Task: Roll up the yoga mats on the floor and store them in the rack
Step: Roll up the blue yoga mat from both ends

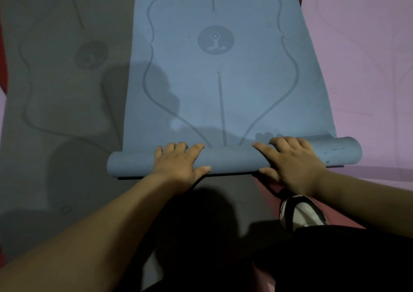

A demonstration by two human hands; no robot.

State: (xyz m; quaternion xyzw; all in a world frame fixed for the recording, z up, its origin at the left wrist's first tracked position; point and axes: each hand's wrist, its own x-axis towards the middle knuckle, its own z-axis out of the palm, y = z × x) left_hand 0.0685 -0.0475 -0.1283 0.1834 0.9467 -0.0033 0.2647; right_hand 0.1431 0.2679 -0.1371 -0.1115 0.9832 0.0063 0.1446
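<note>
A blue yoga mat [214,73] with a printed meditation emblem lies stretched away from me on the floor. Its near end is wound into a roll [232,157] lying across the view. My left hand [178,164] grips the roll left of its middle, fingers curled over the top and thumb on the near side. My right hand [290,160] grips it right of the middle in the same way. A grey mat [55,90] lies flat to the left, partly under the blue one. A pink mat [362,68] lies flat to the right.
My shoe [301,211] and dark trouser leg sit just behind the roll at the right, on red floor [266,189]. Shadows of my head and arms fall across the grey and blue mats. No rack is in view.
</note>
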